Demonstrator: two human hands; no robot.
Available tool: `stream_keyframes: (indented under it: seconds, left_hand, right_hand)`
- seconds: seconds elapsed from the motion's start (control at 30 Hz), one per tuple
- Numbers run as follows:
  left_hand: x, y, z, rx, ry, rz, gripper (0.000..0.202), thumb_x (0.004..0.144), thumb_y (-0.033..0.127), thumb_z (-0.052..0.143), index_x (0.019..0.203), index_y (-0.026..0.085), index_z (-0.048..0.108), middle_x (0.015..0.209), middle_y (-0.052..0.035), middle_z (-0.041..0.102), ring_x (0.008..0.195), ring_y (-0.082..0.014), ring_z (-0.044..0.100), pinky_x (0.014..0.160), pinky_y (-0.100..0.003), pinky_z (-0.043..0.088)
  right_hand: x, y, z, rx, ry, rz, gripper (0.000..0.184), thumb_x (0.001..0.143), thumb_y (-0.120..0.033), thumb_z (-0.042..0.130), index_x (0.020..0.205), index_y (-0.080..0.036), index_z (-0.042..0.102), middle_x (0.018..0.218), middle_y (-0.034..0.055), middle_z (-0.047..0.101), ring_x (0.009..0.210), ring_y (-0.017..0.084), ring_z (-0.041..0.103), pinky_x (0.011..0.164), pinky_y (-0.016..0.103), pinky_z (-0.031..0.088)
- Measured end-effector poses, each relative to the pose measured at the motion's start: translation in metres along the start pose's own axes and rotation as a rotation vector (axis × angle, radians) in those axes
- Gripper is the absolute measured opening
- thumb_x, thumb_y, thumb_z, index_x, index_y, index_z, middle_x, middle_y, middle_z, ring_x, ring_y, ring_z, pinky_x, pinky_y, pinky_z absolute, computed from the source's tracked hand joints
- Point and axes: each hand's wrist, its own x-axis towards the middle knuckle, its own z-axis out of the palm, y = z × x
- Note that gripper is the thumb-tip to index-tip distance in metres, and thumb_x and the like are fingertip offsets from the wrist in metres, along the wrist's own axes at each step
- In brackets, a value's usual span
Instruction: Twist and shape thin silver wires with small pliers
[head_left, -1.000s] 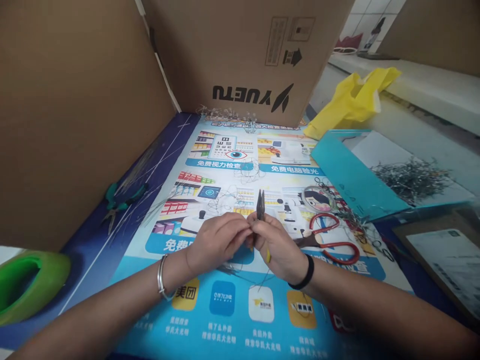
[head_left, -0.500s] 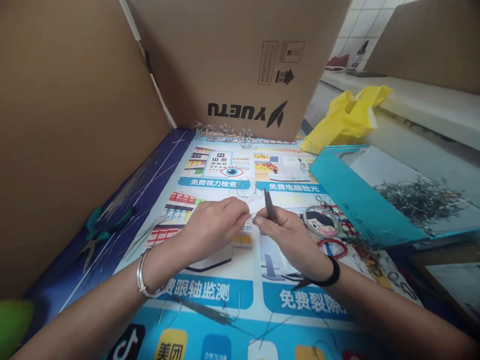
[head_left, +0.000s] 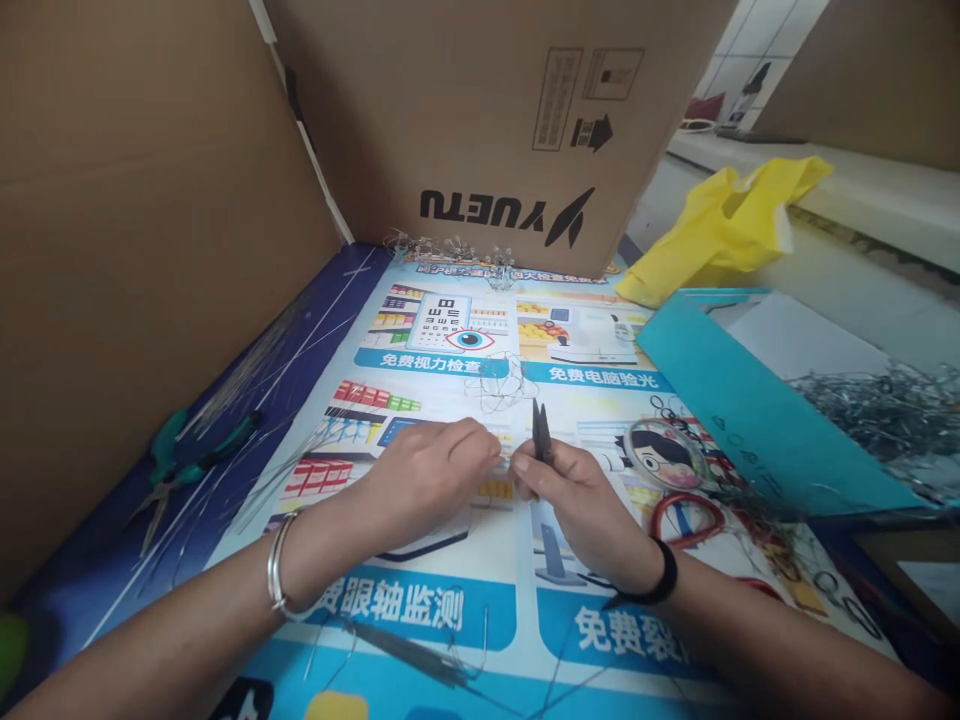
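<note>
My left hand (head_left: 442, 465) is closed in a pinch, its fingertips on what looks like a thin wire, faint and mostly hidden. Just right of it, my right hand (head_left: 577, 490) wraps round pliers (head_left: 541, 432) whose dark narrow jaws point up and away, slightly apart; the handles are hidden in the palm. The two hands' fingertips nearly meet. Beyond them a bent wire shape (head_left: 499, 382) lies on the printed sheet (head_left: 525, 590). Red-handled scissors (head_left: 686, 520) lie partly under my right wrist.
Green-handled pliers (head_left: 191, 460) and loose straight wires (head_left: 247, 375) lie left. A wire bundle (head_left: 405, 650) is in front. Right are a round clear container (head_left: 666, 452) and a turquoise box (head_left: 750, 420) holding tangled wire pieces (head_left: 892, 410). Cardboard (head_left: 480, 120) stands behind; a yellow bag (head_left: 712, 235) is at right.
The view has shifted slightly. Both hands sit a little lower in the picture, still close together, with the pliers still in my right hand and my left still pinching.
</note>
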Motion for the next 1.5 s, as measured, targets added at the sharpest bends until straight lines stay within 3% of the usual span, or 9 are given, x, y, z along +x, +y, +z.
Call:
stream_keyframes:
  seconds: [0.1,0.3,0.47,0.67,0.83,0.93,1.03,1.17,1.5]
  left_hand:
    - [0.002,0.005,0.001,-0.199,0.063,-0.074,0.013,0.091,0.019,0.046,0.085,0.017,0.056,0.076,-0.0024,0.064,0.067,-0.0128,0.058,0.058,-0.024,0.045]
    - [0.009,0.015,0.003,-0.708,0.142,-0.455,0.007,0.084,0.019,0.060,0.078,0.019,0.064,0.073,0.0004,0.068,0.067,-0.0109,0.062,0.064,-0.024,0.051]
    - [0.002,0.022,0.010,-0.889,0.160,-0.438,0.009,0.085,0.019,0.059,0.088,0.020,0.068,0.080,-0.0017,0.071,0.074,-0.0131,0.065,0.069,-0.027,0.054]
    - [0.000,0.021,0.007,-0.778,0.260,-0.394,0.009,0.085,0.017,0.058,0.083,0.019,0.067,0.073,0.0000,0.068,0.067,-0.0109,0.062,0.063,-0.025,0.050]
    - [0.002,0.011,0.001,-0.701,0.343,-0.562,0.009,0.085,0.022,0.059,0.080,0.018,0.066,0.075,-0.0003,0.069,0.070,-0.0111,0.062,0.065,-0.023,0.050]
    - [0.003,0.009,0.000,-0.743,0.340,-0.618,0.013,0.087,0.026,0.058,0.082,0.017,0.066,0.080,-0.0013,0.070,0.075,-0.0120,0.064,0.069,-0.023,0.051]
    - [0.002,0.010,0.001,-0.793,0.318,-0.614,0.013,0.088,0.025,0.056,0.083,0.017,0.065,0.081,-0.0009,0.070,0.078,-0.0117,0.065,0.072,-0.023,0.052]
    - [0.002,0.013,0.002,-0.854,0.293,-0.610,0.014,0.090,0.024,0.053,0.083,0.018,0.063,0.081,-0.0002,0.069,0.077,-0.0111,0.066,0.073,-0.023,0.052]
    - [0.001,0.016,0.003,-0.796,0.242,-0.563,0.013,0.090,0.021,0.051,0.081,0.017,0.061,0.077,0.0007,0.067,0.072,-0.0096,0.064,0.068,-0.022,0.050]
  right_hand:
    - [-0.002,0.003,0.001,0.053,-0.007,0.022,0.021,0.082,-0.037,0.059,0.069,-0.020,0.056,0.061,-0.0032,0.048,0.060,0.012,0.042,0.061,0.027,0.033]
    - [-0.006,0.005,0.005,0.261,-0.025,0.079,0.021,0.081,-0.036,0.059,0.068,-0.020,0.054,0.060,-0.0026,0.049,0.060,0.012,0.043,0.061,0.027,0.033]
    - [-0.008,0.001,0.009,0.475,-0.057,0.158,0.022,0.078,-0.037,0.062,0.067,-0.020,0.053,0.059,-0.0027,0.050,0.058,0.012,0.045,0.060,0.028,0.033]
    - [-0.012,-0.003,0.011,0.283,-0.130,0.136,0.029,0.085,-0.042,0.055,0.068,-0.018,0.055,0.057,-0.0014,0.053,0.056,0.011,0.046,0.058,0.026,0.033]
    - [-0.019,-0.007,0.015,0.261,-0.261,0.274,0.037,0.088,-0.051,0.047,0.084,-0.016,0.058,0.069,0.0032,0.062,0.063,0.013,0.058,0.061,0.027,0.043]
    - [-0.022,-0.008,0.016,0.168,-0.314,0.324,0.041,0.088,-0.054,0.046,0.085,-0.015,0.056,0.063,0.0027,0.063,0.054,0.012,0.058,0.052,0.023,0.042]
    - [-0.023,-0.007,0.016,0.071,-0.372,0.328,0.046,0.089,-0.056,0.041,0.073,-0.015,0.054,0.053,0.0020,0.060,0.044,0.010,0.054,0.044,0.021,0.039]
    - [-0.021,-0.004,0.014,-0.011,-0.423,0.301,0.054,0.089,-0.058,0.038,0.060,-0.015,0.054,0.050,0.0034,0.060,0.043,0.009,0.053,0.044,0.020,0.040]
    - [-0.019,-0.003,0.013,-0.013,-0.420,0.302,0.054,0.089,-0.058,0.038,0.061,-0.015,0.054,0.048,0.0029,0.059,0.042,0.009,0.052,0.045,0.020,0.040]
